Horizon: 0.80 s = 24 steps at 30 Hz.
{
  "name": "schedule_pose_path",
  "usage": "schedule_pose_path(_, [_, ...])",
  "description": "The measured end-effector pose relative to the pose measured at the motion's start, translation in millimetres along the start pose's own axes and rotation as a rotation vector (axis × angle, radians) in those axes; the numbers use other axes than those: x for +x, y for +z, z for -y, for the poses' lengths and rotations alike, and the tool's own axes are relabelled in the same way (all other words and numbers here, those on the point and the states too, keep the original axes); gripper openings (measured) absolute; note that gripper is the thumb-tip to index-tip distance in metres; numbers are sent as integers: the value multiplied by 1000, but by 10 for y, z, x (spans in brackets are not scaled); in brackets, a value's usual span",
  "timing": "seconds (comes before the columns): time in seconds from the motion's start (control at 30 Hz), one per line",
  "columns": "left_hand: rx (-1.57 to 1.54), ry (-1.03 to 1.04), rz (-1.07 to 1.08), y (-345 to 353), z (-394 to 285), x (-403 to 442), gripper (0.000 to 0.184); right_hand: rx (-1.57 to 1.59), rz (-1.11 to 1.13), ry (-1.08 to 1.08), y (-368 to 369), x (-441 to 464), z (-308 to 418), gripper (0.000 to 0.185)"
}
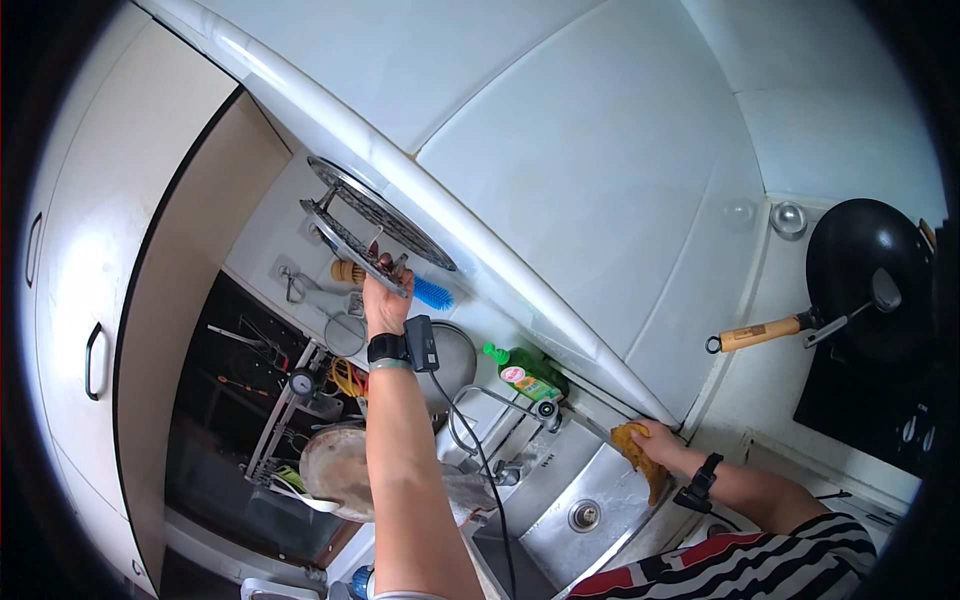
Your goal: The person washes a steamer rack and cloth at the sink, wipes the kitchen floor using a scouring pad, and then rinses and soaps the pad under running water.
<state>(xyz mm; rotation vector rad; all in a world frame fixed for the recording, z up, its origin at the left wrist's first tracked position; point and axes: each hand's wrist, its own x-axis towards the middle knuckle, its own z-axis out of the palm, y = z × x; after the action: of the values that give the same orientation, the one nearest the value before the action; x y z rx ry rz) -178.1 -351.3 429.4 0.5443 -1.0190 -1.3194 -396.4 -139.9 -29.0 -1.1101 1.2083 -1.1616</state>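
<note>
My left hand [389,285], at the end of an outstretched arm, is closed on the edge of a round metal rack [345,238]. The rack has silver rims and dark flat surfaces, tilted near the white wall; its exact kind is unclear. Just behind these fingers are a blue bristle brush [433,293] and a wooden-backed brush [347,271]. Over the right rim of the steel sink [560,500], my right hand [657,445] grips a bunched yellow-brown cloth [637,455].
Beside the faucet [508,471] stands a green dish soap bottle [527,372]. A black wok [865,260] with a wooden handle rests at right by the stove. Left are white cabinet doors [90,270] and a round board [335,470]. A black cable [480,450] hangs from my left wrist.
</note>
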Motion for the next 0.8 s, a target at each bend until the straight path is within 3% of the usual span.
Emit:
schedule_pose_path(0.07, [118, -19, -68, 130, 53, -117, 19, -12, -23, -21, 31, 35, -42, 34])
schedule_pose_path(0.13, [42, -6, -46, -7, 110, -28, 18, -37, -35, -25, 32, -21, 25, 34])
schedule_pose_path(0.2, [146, 44, -76, 35, 186, -78, 24, 94, -7, 54, -5, -80, 222, 33])
schedule_pose_path(0.27, [99, 0, -111, -3, 221, -31, 25, -143, -80, -92, 51, 92, -169, 32])
schedule_pose_path(0.3, [82, -67, -25, -301, 211, 121, 25, -41, -6, 1, 44, 127, -230, 33])
schedule_pose_path(0.33, [-22, -171, 233, -851, 168, 452, 34, -42, 4, -35, 63, 234, -436, 35])
schedule_pose_path(0.37, [7, -230, 168, -675, 171, 247, 42, -9, -5, 25, 73, 214, -410, 36])
schedule_pose_path(0.4, [89, -152, -107, -370, 250, -118, 47, -63, 18, -20, 45, 209, -356, 35])
schedule_pose_path(0.5, [27, -384, 204, -604, 228, -631, 38, 115, 44, 120, 78, 75, 14, 33])
schedule_pose_path(0.53, [80, -367, 227, -570, 250, -916, 37, 149, 39, 85, 142, 91, 3, 32])
schedule_pose_path(0.67, [221, -367, 241, -596, 493, -2100, 42, 462, 188, 293, 482, -11, 384, 31])
schedule_pose_path(0.8, [402, -688, 256, -1161, 791, -3232, 44, 753, 296, 523, 924, -3, 516, 34])
